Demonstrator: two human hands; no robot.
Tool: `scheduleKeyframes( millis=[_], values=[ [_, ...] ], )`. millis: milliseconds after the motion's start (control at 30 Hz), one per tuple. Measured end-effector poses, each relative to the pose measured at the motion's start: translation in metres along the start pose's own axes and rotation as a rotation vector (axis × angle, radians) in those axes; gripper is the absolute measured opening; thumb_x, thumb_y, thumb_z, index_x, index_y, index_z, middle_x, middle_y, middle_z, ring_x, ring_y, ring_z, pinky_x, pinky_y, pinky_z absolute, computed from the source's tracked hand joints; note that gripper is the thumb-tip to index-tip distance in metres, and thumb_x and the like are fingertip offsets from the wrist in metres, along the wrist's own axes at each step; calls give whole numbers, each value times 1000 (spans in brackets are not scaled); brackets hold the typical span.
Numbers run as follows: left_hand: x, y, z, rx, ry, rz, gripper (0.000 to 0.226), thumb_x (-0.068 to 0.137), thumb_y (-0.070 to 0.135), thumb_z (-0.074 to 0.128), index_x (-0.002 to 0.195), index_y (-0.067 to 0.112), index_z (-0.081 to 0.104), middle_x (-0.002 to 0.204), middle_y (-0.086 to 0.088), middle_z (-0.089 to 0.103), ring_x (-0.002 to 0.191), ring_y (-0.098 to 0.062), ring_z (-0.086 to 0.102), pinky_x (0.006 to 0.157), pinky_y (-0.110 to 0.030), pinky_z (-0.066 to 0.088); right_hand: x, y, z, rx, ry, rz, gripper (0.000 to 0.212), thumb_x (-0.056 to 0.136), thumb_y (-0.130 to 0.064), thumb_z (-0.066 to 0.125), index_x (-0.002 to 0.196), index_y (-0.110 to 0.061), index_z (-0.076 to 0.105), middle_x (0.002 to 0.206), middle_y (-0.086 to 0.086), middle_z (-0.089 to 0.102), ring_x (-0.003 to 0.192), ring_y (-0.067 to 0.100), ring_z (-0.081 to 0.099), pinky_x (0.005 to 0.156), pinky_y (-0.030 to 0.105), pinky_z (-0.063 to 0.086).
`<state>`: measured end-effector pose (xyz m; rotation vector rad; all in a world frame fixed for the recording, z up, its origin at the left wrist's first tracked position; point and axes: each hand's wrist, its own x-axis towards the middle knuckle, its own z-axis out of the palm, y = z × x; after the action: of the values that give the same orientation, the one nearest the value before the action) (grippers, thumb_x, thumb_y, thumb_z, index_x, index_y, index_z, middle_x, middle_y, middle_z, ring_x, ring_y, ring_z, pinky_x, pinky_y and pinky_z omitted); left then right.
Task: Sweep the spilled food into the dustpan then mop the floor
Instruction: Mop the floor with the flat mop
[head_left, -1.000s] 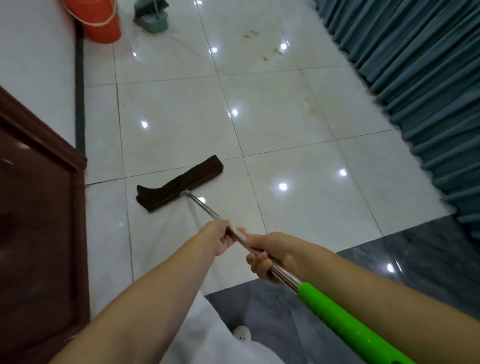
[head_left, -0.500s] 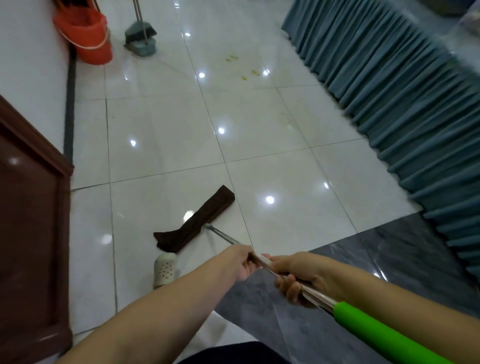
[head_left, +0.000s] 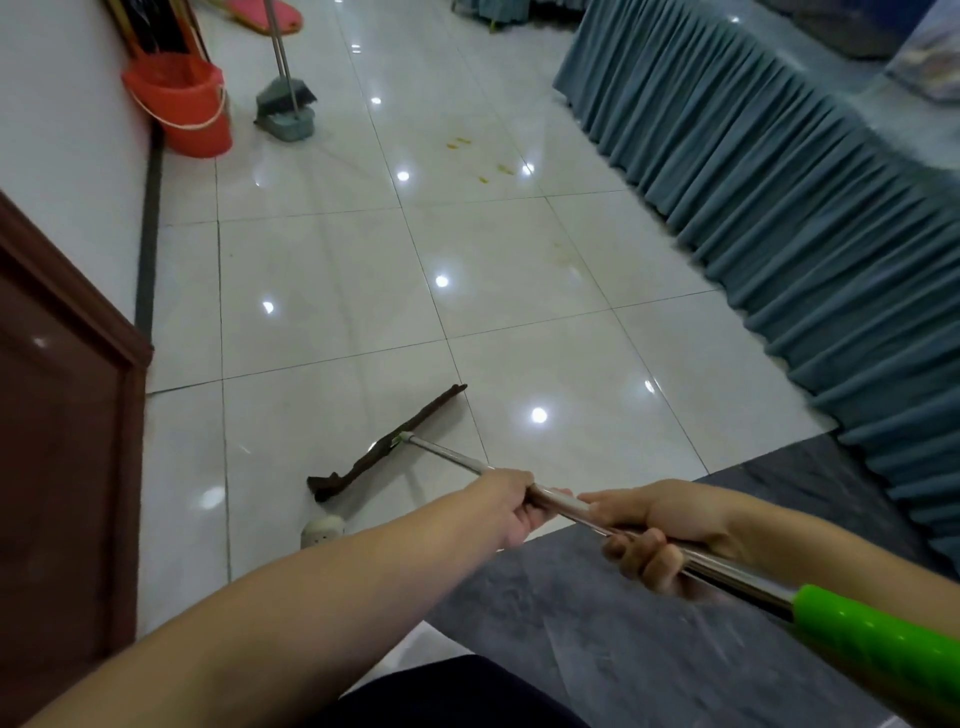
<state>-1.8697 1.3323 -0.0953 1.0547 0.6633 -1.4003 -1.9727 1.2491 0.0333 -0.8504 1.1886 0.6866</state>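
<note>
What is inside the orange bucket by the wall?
Several dark long handles stand in the orange bucket, leaning on the wall. The bucket's wall hides their lower ends, and whether it holds water cannot be seen.

- Setting: large indoor hall, of the banquet or function-room type.
- Glossy pale floor tiles (head_left: 322, 291) reflect rows of ceiling lights.
- Pleated teal skirting (head_left: 779, 208) drapes long tables.
- Orange bucket (head_left: 182, 104) and dustpan (head_left: 288, 122) stand near the wall.
</note>
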Motion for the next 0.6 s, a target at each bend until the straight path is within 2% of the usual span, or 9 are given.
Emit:
scheduleKeyframes(
  millis=[100,233,300,367,433,500,600],
  values=[
    [0,-9,6,-14,-35,-54,29,103,11,35,83,-9,44,62,-23,64,34,-28,61,31,-30,50,-9,0,-8,-7,28,34,24,101,-17,43,120,-21,56,59,4,37,29,4,34,24,10,29],
    [2,-19,1,69,10,-101,29,101,13,41,79,-4,49,46,-17,62,32,-25,61,25,-21,42,-10,2,-5,-46,76,111,16,101,-23,43,108,-10,50,59,2,39,28,4,35,24,12,31],
    [2,-22,-5,103,39,-95,30,101,11,41,76,-4,49,41,-15,59,29,-23,58,25,-21,42,-3,6,-2,-58,78,150,26,102,-25,43,91,-3,50,51,1,39,26,5,34,25,11,31],
    [2,-23,-12,140,60,-99,31,101,10,42,74,-4,49,38,-14,57,27,-21,57,27,-22,43,7,8,2,-45,80,188,38,102,-28,43,74,-3,47,44,0,36,24,5,33,25,10,30],
    [5,-24,-20,164,75,-99,33,101,10,42,72,-3,48,35,-11,55,24,-18,54,29,-25,43,19,12,7,-35,78,218,42,102,-30,44,69,-4,46,42,-1,36,24,6,34,25,11,30],
    [9,-23,-27,157,90,-106,32,101,10,42,72,-2,48,38,-10,56,24,-17,53,33,-26,46,28,15,12,-22,75,222,40,102,-31,45,71,-5,48,42,-1,37,24,5,34,24,12,30],
    [14,-20,-36,167,115,-122,23,101,10,43,83,-1,53,65,-13,60,26,-17,55,28,-18,43,35,19,26,11,67,179,16,101,-24,46,97,-13,57,49,0,39,26,3,34,26,10,30]
  ],
)
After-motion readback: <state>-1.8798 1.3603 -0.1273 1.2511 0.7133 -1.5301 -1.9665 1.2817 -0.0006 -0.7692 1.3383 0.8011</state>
